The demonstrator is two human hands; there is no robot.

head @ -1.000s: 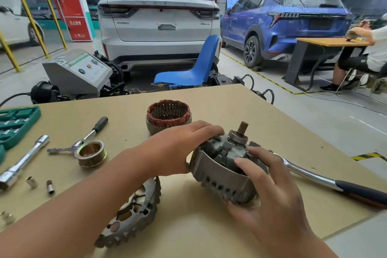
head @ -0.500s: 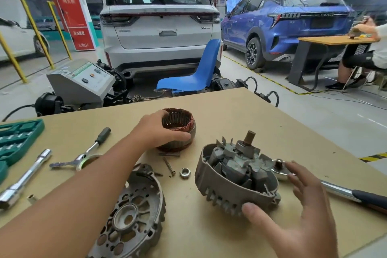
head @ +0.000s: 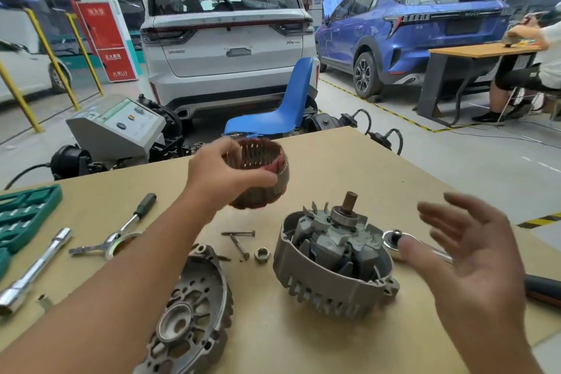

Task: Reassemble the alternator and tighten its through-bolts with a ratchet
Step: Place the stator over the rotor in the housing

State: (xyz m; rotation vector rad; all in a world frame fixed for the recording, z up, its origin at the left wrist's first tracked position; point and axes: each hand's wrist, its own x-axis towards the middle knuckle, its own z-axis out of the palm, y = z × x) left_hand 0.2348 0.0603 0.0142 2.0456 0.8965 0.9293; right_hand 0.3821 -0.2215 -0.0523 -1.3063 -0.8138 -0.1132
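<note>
Gripping stator (head: 261, 173) — left hand (head: 221, 176), bolts (head: 238, 240), nut (head: 262, 254) below

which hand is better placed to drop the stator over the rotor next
Left. The left hand already grips the stator, lifted just behind the rotor. The right hand is open and holds nothing.

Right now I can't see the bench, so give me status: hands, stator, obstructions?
Left hand grips stator, lifted. Right hand open, empty. Rotor housing waiting on table; nothing blocking.
</note>
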